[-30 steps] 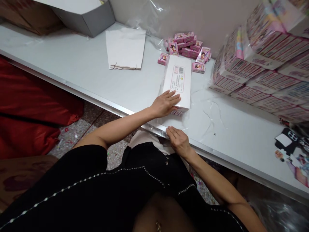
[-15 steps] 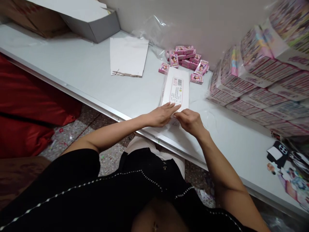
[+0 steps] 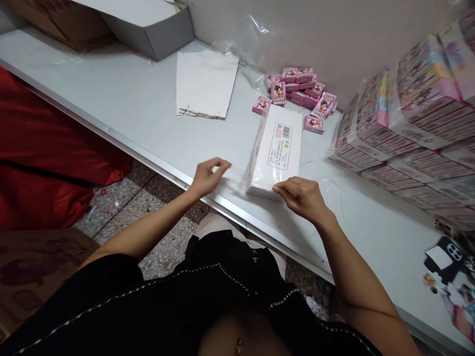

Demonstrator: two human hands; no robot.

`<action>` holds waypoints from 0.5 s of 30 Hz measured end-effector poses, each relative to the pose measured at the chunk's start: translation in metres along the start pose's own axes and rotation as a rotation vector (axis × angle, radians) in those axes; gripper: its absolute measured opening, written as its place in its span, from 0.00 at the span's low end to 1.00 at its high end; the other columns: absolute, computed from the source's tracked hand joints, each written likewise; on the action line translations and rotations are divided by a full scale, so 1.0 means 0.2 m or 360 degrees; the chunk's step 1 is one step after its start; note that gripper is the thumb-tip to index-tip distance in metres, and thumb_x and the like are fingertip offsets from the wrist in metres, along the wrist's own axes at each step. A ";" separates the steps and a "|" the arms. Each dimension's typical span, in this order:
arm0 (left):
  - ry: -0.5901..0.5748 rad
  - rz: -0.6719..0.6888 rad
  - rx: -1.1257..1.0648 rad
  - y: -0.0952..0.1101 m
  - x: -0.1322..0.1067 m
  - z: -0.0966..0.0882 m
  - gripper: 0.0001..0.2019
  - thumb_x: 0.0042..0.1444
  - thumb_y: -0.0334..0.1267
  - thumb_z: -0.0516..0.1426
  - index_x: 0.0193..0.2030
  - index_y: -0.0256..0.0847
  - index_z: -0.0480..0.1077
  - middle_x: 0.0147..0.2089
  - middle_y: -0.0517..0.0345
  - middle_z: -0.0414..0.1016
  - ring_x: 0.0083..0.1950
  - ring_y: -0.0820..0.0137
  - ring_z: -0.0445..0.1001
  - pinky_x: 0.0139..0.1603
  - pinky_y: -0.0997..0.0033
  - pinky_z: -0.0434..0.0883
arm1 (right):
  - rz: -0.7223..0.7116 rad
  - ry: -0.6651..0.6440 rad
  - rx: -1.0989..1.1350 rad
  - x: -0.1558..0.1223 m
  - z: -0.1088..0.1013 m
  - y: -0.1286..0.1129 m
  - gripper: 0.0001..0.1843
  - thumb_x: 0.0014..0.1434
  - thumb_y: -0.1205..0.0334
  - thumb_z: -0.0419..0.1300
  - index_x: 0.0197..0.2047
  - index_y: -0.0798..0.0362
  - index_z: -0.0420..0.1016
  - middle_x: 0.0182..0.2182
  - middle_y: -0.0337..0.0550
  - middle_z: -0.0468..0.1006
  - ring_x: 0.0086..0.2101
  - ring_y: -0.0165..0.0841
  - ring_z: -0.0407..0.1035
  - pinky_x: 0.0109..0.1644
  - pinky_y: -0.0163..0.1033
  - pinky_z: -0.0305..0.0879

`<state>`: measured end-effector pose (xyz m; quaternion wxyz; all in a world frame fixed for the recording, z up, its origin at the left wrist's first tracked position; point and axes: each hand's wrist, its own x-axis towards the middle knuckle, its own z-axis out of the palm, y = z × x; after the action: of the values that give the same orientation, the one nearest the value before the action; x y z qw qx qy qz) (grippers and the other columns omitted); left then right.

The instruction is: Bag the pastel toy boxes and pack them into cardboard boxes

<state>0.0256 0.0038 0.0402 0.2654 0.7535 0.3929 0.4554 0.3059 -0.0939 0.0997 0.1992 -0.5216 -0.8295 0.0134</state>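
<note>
A long white box (image 3: 293,170) with a printed barcode label lies on the table, wrapped in glossy clear plastic film (image 3: 265,184). At its near right corner, my right hand (image 3: 302,195) is closed in a pinch on the film. My left hand (image 3: 210,177) is to the left of the box, apart from it, thumb and fingertips pinched together. Whatever those fingertips hold, if anything, is too faint to make out. Several small pink boxes (image 3: 297,86) with printed figures are piled just beyond the white box.
White card sheets (image 3: 208,84) lie left of the pink pile. A grey box (image 3: 163,32) and a brown carton (image 3: 70,24) stand at the back left. Wrapped printed boxes (image 3: 404,123) are stacked at right, near a black phone (image 3: 445,257). The table edge (image 3: 237,212) runs before me.
My left hand has lifted off the white box and moved left, its fingers now pinched. The right hand stays at the box's near end. The view has shifted slightly.
</note>
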 end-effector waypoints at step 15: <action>-0.1418 0.0764 0.0006 0.19 0.37 0.32 0.20 0.59 0.55 0.59 0.28 0.41 0.65 0.30 0.59 0.72 0.35 0.68 0.69 0.41 0.66 0.62 | 0.0094 -0.0169 0.0222 0.05 -0.03 0.04 0.11 0.66 0.59 0.57 0.37 0.50 0.81 0.29 0.39 0.81 0.29 0.29 0.72 0.32 0.34 0.59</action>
<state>0.1167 0.0414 0.0749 0.2937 0.9443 0.0580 0.1369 0.3117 -0.0817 0.1075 0.1903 -0.5291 -0.8203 0.1046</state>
